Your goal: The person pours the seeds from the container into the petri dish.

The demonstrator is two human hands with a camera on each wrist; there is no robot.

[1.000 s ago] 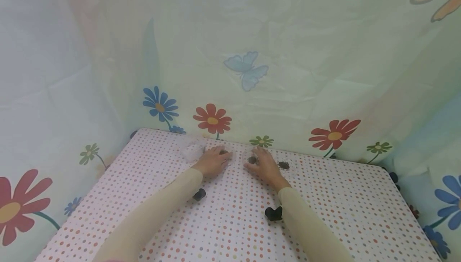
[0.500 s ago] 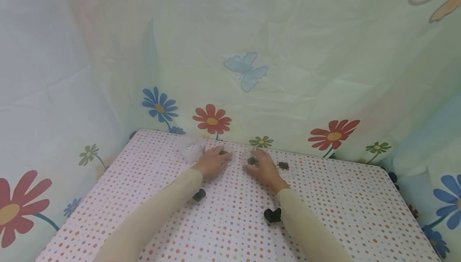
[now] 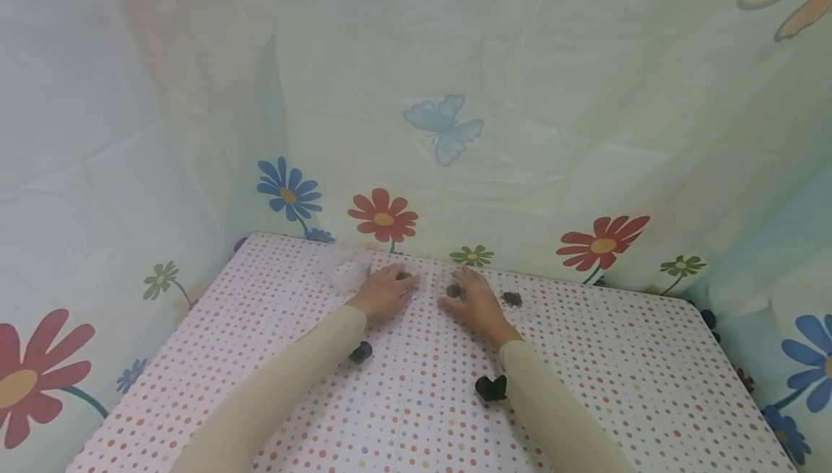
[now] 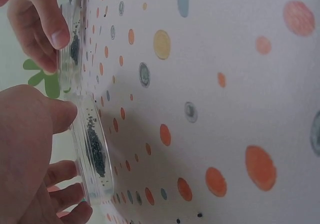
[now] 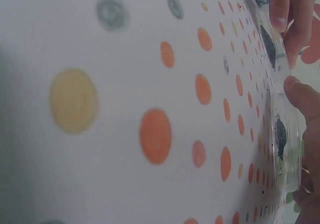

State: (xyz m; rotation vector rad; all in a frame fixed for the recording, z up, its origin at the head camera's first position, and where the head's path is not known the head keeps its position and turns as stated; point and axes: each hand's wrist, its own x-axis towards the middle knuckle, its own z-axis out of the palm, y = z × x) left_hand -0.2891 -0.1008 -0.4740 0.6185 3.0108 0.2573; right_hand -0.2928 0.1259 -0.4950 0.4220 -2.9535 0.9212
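My left hand (image 3: 383, 294) holds a shallow clear round dish (image 4: 104, 180) at its rim, thumb on one side and fingers on the other. Dark grains (image 4: 96, 151) lie heaped in it, with a few scattered loose. Beside it, my right hand (image 3: 477, 303) spans a second clear dish (image 5: 294, 166) in the same way, its thumb on the near rim. This one also contains a dark pile of grains (image 5: 281, 136). Both dishes are on the dotted table close together near the far edge, partly hidden by the hands in the head view.
Right of the right hand lies another dark heap of grains (image 3: 512, 299) in a faint clear dish. A clear, whitish container (image 3: 346, 275) stands left of the left hand. A flower-printed curtain (image 3: 520, 170) rises behind the table (image 3: 624, 357). Small dark specks dot the tabletop.
The right hand and its dish have shifted very slightly left. The left hand stays in place on its dish.
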